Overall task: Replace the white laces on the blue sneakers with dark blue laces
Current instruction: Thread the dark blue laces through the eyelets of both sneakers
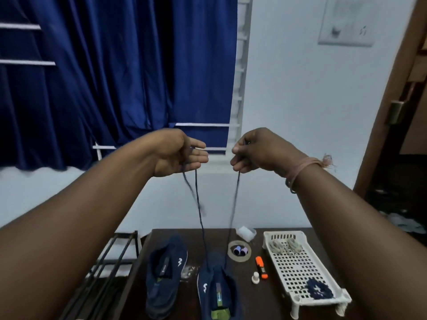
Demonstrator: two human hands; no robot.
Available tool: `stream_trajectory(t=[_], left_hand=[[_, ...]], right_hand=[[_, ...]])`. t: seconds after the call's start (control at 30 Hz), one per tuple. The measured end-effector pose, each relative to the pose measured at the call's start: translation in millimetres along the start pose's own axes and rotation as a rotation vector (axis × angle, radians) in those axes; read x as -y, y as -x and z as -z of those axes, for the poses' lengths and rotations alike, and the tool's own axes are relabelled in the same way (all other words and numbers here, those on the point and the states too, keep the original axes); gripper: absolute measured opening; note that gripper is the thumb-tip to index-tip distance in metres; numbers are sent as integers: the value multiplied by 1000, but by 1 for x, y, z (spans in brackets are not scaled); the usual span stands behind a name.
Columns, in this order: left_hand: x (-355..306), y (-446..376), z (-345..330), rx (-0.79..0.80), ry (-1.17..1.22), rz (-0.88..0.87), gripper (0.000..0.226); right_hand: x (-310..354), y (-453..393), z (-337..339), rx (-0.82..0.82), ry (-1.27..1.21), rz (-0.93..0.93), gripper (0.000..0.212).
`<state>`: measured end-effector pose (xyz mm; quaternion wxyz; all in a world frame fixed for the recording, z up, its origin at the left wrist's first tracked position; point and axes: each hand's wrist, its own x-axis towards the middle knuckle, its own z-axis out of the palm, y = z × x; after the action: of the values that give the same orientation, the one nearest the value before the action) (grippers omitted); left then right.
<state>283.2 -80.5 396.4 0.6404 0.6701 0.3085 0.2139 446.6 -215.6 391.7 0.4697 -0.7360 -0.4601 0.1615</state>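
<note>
Both hands point(182, 153) point(251, 150) (grip pinched) on lace point(199, 215)

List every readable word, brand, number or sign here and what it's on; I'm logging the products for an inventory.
No text can be read.
Left dark blue sneaker: white side logo mark, no letters; tongue label too small to read.
Right dark blue sneaker: same white mark; tongue and insole labels blurred.
Orange marker pen: any print is illegible.
White wall switch plate: blurred, no markings legible.

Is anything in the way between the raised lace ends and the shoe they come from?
Nothing visible. The lace runs freely from the left hand and right hand down to the right shoe.
</note>
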Motion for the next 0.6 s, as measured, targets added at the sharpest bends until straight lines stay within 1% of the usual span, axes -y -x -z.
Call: stream_trajectory(t=[0.07,0.13,0.2,0.3,0.33,0.4,0.43,0.47,0.6], left_hand=[[-16,1,0,-16,-28,-53,59],[-25,0,0,-9,-99,-93,55],[-29,-3,-1,-24,-256,-141,40],[-21,-11,-4,-148,-482,-211,10],[-16,-15,-5,-207,-546,-241,10],[-6,-26,-6,-353,-705,-297,33],[-3,-30,-8,-411,-757,-311,39],[-3,-33,-10,-437,-769,-314,41],[-12,-41,-17,-382,-661,-296,34]], right_hand=[[6,-4,4,3,9,-17,14],[6,-8,6,-15,21,-30,13],[5,-13,8,-45,26,-30,15],[11,-22,15,-163,4,30,19],[15,-25,18,-220,-19,61,18],[22,-31,25,-299,-75,106,17],[25,-33,26,-310,-98,116,16],[27,-34,27,-311,-118,119,14],[33,-38,29,-308,-198,94,15]])
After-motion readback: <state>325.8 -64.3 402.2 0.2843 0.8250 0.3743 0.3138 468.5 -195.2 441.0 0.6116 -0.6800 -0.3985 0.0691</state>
